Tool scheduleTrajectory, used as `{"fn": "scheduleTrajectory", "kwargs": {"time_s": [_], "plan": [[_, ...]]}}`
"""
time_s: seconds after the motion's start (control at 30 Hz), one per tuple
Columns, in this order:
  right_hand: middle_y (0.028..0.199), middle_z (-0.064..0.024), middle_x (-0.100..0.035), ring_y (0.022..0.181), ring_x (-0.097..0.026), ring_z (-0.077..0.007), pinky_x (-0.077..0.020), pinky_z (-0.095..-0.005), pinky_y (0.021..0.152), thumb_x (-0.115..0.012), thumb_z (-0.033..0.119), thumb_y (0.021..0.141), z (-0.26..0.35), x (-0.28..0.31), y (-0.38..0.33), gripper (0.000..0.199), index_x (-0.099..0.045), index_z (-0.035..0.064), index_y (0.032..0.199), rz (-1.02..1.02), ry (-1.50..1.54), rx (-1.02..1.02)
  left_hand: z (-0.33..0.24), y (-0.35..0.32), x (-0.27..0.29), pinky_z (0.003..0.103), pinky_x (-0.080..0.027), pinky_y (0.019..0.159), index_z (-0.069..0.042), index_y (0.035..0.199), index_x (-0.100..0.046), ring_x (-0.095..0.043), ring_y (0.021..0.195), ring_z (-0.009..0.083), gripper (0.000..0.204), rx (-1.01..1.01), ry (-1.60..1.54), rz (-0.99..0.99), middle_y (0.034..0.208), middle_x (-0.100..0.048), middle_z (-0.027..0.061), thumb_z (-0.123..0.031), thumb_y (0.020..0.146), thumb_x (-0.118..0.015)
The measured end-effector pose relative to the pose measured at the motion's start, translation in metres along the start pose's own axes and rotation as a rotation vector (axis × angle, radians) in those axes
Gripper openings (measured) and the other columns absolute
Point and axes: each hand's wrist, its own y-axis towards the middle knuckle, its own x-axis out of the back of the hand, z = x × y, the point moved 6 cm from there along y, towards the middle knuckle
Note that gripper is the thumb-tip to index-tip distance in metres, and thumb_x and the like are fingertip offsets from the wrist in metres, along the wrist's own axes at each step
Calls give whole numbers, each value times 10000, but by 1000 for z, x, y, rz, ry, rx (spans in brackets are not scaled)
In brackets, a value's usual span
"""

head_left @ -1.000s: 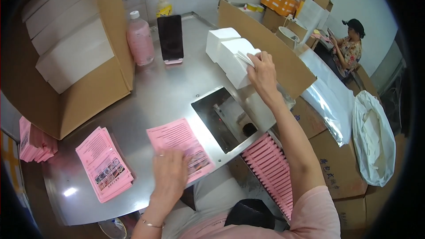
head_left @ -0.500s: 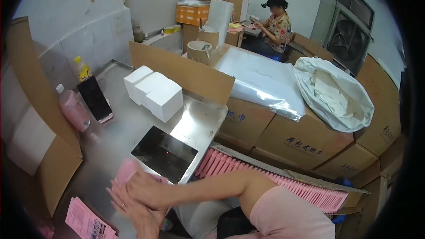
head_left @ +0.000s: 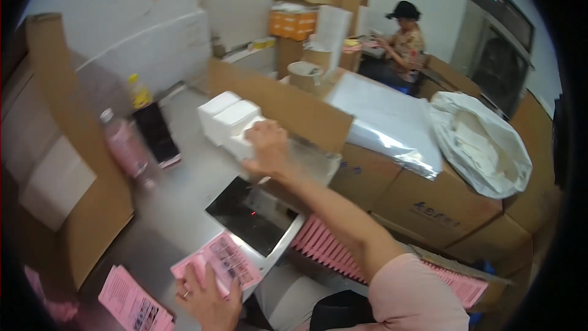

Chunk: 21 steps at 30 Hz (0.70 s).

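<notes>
Two hands, two stacks

My right hand [head_left: 267, 147] reaches across the metal table [head_left: 184, 208], fingers curled down onto the nearest of the white boxes [head_left: 236, 119] stacked at the far side; whether it grips the box I cannot tell. My left hand [head_left: 205, 297] lies flat and open on a pink leaflet [head_left: 223, 263] at the near edge, beside a dark square opening [head_left: 248, 211] in the table. More pink leaflets [head_left: 131, 303] lie to the left. A pink bottle [head_left: 125, 147] stands at the far left.
</notes>
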Motion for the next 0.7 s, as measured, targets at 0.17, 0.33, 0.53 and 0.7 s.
{"fn": "scheduleTrajectory", "kwargs": {"time_s": [0.17,0.33,0.53,0.7], "plan": [[1113,-126,-550,1109,-501,-323,-385,-540,884,-774,353,624,7,43,-28,504,-630,85,1026,-6,-111,1,5,1,-17,576,-310,963,-105,1203,-617,-400,1279,465,593,93,-149,99,1403,-477,223,-426,718,-733],[957,-108,-589,986,-548,-302,-407,-459,870,-702,215,763,30,57,-27,214,-675,62,910,-143,-256,79,8,8,-11,520,-347,868,-37,1130,-637,-452,1169,438,643,17,-95,42,1346,-537,160,-532,737,-753],[948,-105,-606,927,-552,-294,-430,-442,800,-640,177,863,20,57,-25,162,-714,40,908,39,-168,-41,7,8,-1,492,-394,824,-29,1156,-617,-496,993,406,623,-8,-185,125,1190,-554,195,-516,790,-750],[990,-120,-591,1019,-538,-308,-420,-457,824,-640,122,826,15,65,-34,209,-707,38,1005,42,-36,-47,2,8,-9,451,-448,775,-20,1151,-626,-530,941,367,456,81,-280,191,1071,-540,222,-298,809,-742]]}}
